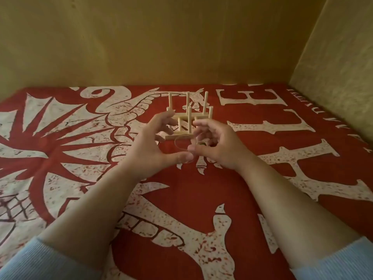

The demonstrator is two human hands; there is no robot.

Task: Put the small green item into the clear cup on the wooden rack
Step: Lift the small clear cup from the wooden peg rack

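Note:
A small wooden rack [188,118] with upright pegs stands on the red cloth, just behind my hands. In front of it the clear cup [184,142] is held off the rack and tilted, its rim facing me. My left hand [157,144] grips it, with the thumb under its lower edge and the fingers curved over its left side. Cupped at the cup's right side, my right hand [217,145] pinches the small green item [201,143] in its fingertips. The item is mostly hidden by fingers and the cup wall.
A red cloth with white printed figures and letters [201,199] covers the whole surface. Yellow-brown walls close it in at the back [161,47] and on the right [333,67]. Light blue sleeves show at both lower corners.

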